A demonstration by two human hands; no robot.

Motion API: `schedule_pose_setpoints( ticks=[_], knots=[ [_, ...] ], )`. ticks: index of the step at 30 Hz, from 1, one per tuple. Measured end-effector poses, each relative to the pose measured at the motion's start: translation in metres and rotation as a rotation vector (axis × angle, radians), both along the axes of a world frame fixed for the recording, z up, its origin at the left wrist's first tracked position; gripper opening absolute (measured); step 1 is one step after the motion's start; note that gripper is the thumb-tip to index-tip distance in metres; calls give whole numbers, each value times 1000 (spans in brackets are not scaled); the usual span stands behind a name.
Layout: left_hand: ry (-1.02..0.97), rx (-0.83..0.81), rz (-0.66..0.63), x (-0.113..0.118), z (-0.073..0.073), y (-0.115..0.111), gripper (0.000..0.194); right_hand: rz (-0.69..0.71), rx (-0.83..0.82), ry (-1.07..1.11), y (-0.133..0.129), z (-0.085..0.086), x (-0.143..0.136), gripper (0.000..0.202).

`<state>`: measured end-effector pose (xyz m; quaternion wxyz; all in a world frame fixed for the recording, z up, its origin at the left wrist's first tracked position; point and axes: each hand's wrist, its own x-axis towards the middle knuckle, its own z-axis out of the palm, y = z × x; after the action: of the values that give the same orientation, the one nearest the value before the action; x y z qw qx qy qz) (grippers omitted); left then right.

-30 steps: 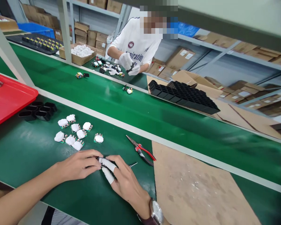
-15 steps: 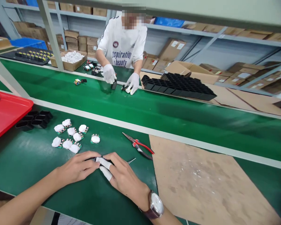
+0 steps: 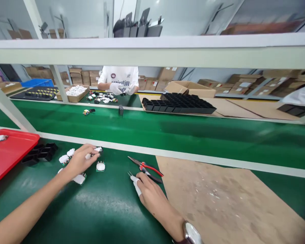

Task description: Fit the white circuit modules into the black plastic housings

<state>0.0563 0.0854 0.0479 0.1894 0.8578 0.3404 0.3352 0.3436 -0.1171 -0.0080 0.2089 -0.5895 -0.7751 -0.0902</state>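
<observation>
My left hand is at the group of small circuit boards, its fingers closed round a white-topped circuit board near the white rail. My fingers partly hide that board. Just below sits another white-topped board, alone on the green bench. More of these boards lie under and beside my left hand, some covered by it. My right hand, with white covers on two fingers, pinches thin metal tweezers whose tips point left. Red-and-black pliers lie just beyond that hand.
A red tray and several black cases are at the left. Brown cardboard covers the bench at right. Past the rail, a white-gloved co-worker handles parts beside rows of black cases. A shelf beam crosses above.
My hands have parted from the dark piece they held together. The left went forward to the boards; the right moved right and took up the tweezers. The view has tilted up.
</observation>
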Motion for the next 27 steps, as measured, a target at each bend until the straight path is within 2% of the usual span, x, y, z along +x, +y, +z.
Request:
schedule_pose_setpoints(
  ticks=[3,5,8,10,13,17,19,23,25,27],
  knots=[
    [52,-7,182,11,7,67,13,35,108,42,3,5,-3,46],
    [63,-11,286,14,8,102,13,100,160,110,2,14,-5,52],
    [94,-28,340,10,7,123,15,194,154,174,2,28,-7,55],
    [104,-29,318,1,9,118,18,219,105,174,6,32,-11,55],
    [91,0,305,-31,21,93,40,195,39,110,20,33,-24,48],
    [112,87,438,-98,43,56,50,142,-52,-29,51,36,-56,20],
    [203,129,534,-132,47,40,50,131,-127,-66,68,39,-73,20],
    [450,127,621,-184,34,13,58,101,-247,-25,97,41,-101,29],
    [480,121,606,-197,26,2,64,94,-262,-6,103,40,-106,24],
    [429,114,557,-202,22,-7,68,97,-270,-7,99,38,-103,17]
  ],
)
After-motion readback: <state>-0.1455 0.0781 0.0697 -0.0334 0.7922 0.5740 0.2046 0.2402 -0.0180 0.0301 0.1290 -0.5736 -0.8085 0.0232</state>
